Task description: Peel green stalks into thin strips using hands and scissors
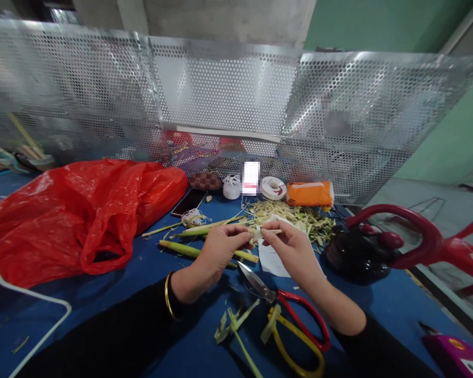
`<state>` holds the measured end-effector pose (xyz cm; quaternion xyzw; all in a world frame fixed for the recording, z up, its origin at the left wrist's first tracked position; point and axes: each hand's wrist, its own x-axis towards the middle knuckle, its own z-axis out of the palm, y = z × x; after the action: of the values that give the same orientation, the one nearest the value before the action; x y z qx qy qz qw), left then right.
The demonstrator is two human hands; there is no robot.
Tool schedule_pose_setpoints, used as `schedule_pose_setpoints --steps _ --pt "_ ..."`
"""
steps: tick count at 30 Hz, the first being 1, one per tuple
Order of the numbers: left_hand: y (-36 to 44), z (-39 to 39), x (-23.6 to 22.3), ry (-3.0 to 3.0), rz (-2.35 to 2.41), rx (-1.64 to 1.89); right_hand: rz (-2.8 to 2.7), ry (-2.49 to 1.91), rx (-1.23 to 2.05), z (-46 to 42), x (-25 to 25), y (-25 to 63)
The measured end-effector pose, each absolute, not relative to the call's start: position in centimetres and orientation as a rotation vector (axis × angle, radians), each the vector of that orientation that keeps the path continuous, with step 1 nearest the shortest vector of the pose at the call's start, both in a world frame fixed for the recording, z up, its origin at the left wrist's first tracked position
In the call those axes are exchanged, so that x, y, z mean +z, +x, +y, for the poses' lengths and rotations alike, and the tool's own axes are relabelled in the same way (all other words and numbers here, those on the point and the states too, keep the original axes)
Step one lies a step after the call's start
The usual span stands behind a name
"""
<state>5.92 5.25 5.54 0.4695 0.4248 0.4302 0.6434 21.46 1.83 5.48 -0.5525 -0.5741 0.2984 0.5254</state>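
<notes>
My left hand (215,253) pinches the left end of a small pale plant strip (257,234), and my right hand (295,253) pinches its right end with thumb and forefinger. A white paper (275,261) lies beneath the right hand, with a heap of shredded plant pieces (295,212) behind it. Green stalks (179,249) rest beside and partly behind the left hand. Between my forearms lie scissors (262,287) with one red and one yellow handle, their blades pointing away to the left. Loose leaf scraps (236,325) are scattered left of the handles.
At left spreads a red plastic bag (114,205), near a bent white wire (43,299). A dark phone (189,202), white string (232,188), a spool (274,187) and an orange packet (310,194) line the perforated metal screen (224,84). A black pot-like object (358,257) with a red handle stands right.
</notes>
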Motion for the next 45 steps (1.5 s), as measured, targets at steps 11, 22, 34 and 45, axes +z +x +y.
schedule_pose_setpoints --steps 11,22,34,45 --pt "6.0 5.5 5.3 0.864 0.999 0.998 -2.315 -1.661 0.304 -7.7 2.6 25.9" --pt "6.0 5.4 4.9 0.736 0.985 0.981 -2.303 -1.865 -0.034 -7.4 -1.6 26.5" --pt "5.9 5.8 4.4 0.576 0.925 1.022 -1.595 -1.590 0.835 -6.1 0.4 27.0" --pt "6.6 4.8 3.9 0.555 0.922 1.023 -1.501 -1.565 0.777 -7.1 0.0 26.2"
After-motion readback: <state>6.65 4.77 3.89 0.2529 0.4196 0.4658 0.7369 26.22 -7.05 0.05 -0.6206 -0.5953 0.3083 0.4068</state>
